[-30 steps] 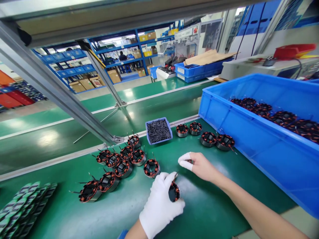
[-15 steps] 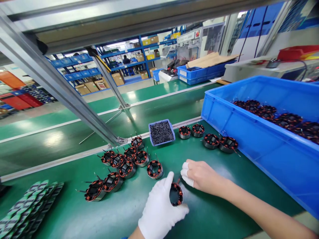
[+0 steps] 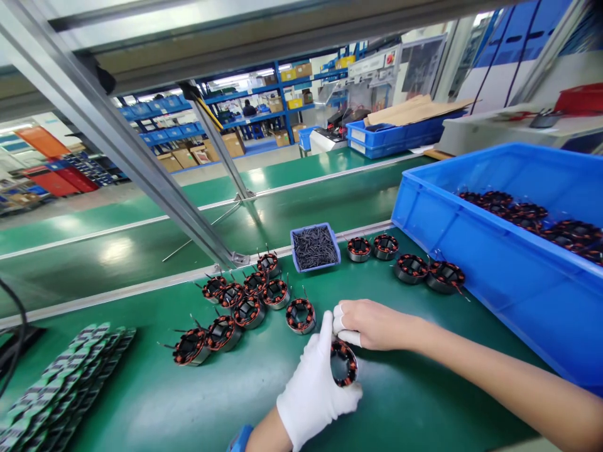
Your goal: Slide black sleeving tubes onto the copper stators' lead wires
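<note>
In a white glove, my left hand (image 3: 315, 386) grips a ring-shaped motor stator (image 3: 344, 364) wound with copper wire, thumb and fingers around its rim. White finger cots cover the fingertips of my right hand (image 3: 360, 323). Those fingers are pinched together at the stator's far edge, close to my left index finger; what they hold is hidden. Just beyond, a single stator (image 3: 300, 315) lies with its leads pointing up. A cluster of several stators (image 3: 249, 311) sits to the left. A small blue-violet bin (image 3: 315, 247) of short black tubes stands farther back.
A large blue crate (image 3: 475, 232) with more stators stands at the right, several stators (image 3: 411, 269) beside it. Stacked green-and-black strips (image 3: 61, 383) lie at the left. A metal frame post (image 3: 136, 144) slants down to the bench edge.
My right hand has moved left, closing in on the far edge of the held stator and my left index finger. The view has shifted slightly left. My left hand keeps its grip.
</note>
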{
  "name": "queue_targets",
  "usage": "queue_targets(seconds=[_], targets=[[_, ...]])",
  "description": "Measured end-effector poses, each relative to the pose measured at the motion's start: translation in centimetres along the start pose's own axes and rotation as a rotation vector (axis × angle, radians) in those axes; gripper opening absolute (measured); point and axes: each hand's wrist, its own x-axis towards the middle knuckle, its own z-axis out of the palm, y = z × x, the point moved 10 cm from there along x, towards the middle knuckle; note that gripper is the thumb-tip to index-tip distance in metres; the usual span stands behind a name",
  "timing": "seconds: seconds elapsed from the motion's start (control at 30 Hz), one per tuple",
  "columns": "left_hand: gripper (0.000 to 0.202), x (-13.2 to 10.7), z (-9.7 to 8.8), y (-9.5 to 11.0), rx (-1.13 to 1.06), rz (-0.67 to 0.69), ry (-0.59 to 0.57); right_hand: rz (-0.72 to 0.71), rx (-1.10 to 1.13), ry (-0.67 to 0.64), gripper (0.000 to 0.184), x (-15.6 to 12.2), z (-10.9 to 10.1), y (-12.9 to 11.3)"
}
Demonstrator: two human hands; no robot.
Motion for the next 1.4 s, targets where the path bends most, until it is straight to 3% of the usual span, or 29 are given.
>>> queue_targets(seconds=[0.13, 0.5, 0.8, 0.93, 1.03, 1.07, 1.13, 1.2, 1.4], targets=[[0.106, -0.1, 0.1, -0.3, -0.009, -0.033, 0.010, 0.071, -0.046, -0.063, 0.018, -0.2, 0.6, 0.2], [0.104, -0.4, 0.1, 0.0, -0.012, -0.023, 0.011, 0.298, -0.014, 0.046, 0.019, -1.7, 0.6, -0.2], [0.105, -0.3, 0.5, 0.0, 0.031, -0.023, 0.016, 0.208, -0.191, 0.065, 0.022, -1.4, 1.3, -2.3], [0.101, -0.6, 0.2, 0.4, 0.035, -0.071, 0.066, 0.226, -0.148, 0.082, 0.021, -1.7, 1.7, -1.4], [0.099, -1.1, -0.6, 0.4, -0.021, -0.177, 0.074, 0.364, 0.037, 0.216, 0.021, -3.2, 1.1, 0.4], [0.092, -1.1, -0.8, 0.5, -0.053, -0.185, 0.052, 0.412, 0.121, 0.289, 0.019, -3.9, 0.8, 0.9], [0.060, -0.7, -1.3, 1.3, -0.138, -0.134, -0.001, 0.466, 0.288, 0.404, 0.019, -5.3, 0.5, 1.3], [0.032, 0.3, -2.0, 1.8, -0.236, -0.065, -0.026, 0.476, 0.417, 0.448, 0.021, -5.9, 0.8, 1.1], [0.016, 2.9, -1.9, 0.4, -0.343, -0.088, -0.105, 0.520, 0.547, 0.513, 0.019, -5.8, 1.3, 0.9]])
